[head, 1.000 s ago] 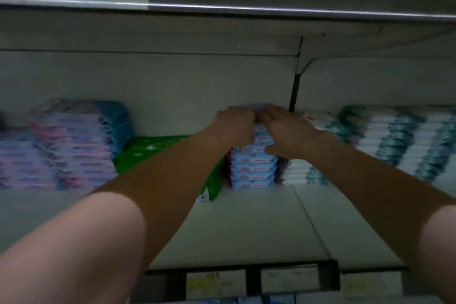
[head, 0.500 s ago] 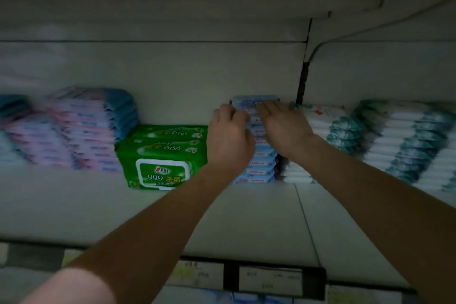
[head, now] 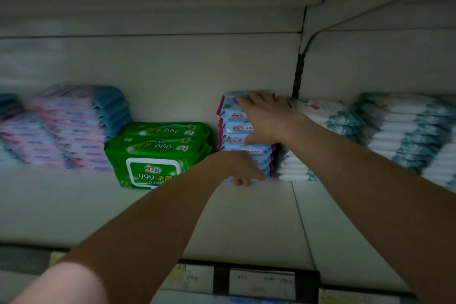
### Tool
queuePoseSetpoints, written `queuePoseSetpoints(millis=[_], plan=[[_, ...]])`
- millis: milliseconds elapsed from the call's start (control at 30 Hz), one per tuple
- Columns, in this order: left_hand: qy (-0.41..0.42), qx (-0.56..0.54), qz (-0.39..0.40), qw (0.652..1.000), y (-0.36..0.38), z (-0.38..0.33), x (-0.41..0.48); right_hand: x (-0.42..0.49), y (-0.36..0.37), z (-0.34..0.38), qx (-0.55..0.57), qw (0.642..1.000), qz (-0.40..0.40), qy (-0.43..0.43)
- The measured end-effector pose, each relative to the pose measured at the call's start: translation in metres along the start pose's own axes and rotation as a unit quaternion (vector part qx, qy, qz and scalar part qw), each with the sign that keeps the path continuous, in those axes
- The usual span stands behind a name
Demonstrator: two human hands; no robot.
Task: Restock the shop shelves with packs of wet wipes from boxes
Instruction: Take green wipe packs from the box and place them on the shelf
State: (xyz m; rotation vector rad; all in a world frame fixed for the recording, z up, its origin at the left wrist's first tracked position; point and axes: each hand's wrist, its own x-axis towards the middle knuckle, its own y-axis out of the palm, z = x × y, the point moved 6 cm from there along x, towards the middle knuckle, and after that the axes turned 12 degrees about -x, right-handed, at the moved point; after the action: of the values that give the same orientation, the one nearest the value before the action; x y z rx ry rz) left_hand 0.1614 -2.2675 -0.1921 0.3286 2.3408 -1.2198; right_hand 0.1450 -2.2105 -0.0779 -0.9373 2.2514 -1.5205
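A tall stack of light blue wet wipe packs (head: 234, 128) stands at the back of the white shelf (head: 246, 217). My right hand (head: 266, 116) lies flat over the top packs, fingers spread on the uppermost one and thumb against the stack's front. My left hand (head: 240, 168) sits low at the stack's base, fingers curled down against the bottom packs. Whether it grips any pack is hidden by the hand itself.
Two green 999 wipe packs (head: 158, 153) lie stacked left of the blue stack. Pink and blue packs (head: 79, 126) fill the far left. White and teal packs (head: 328, 118) and another such stack (head: 409, 131) stand on the right. Price labels (head: 261, 281) line the shelf's front edge.
My left hand has dropped from the top of the blue stack to its base. My right hand stays on the top packs. The view has moved closer.
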Motion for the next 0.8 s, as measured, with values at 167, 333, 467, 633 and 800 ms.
queuePoseSetpoints(millis=[167,333,467,633,800], plan=[[-0.02,-0.104,0.003,0.994,-0.003,0.004,0.004,0.007,0.008,-0.001,0.01,0.999,-0.034,0.0],[0.034,-0.053,-0.062,0.996,-0.013,-0.005,-0.007,-0.001,-0.002,-0.002,0.038,0.999,-0.027,-0.012],[0.086,-0.016,-0.086,0.992,-0.031,-0.02,-0.028,0.0,0.005,0.004,0.038,0.998,-0.039,-0.009],[0.097,0.056,-0.062,0.992,-0.024,-0.032,-0.052,-0.004,-0.01,-0.015,0.097,0.995,0.006,-0.034],[0.153,0.046,-0.067,0.985,-0.029,-0.078,-0.078,-0.028,-0.017,-0.049,0.095,0.995,0.033,0.002]])
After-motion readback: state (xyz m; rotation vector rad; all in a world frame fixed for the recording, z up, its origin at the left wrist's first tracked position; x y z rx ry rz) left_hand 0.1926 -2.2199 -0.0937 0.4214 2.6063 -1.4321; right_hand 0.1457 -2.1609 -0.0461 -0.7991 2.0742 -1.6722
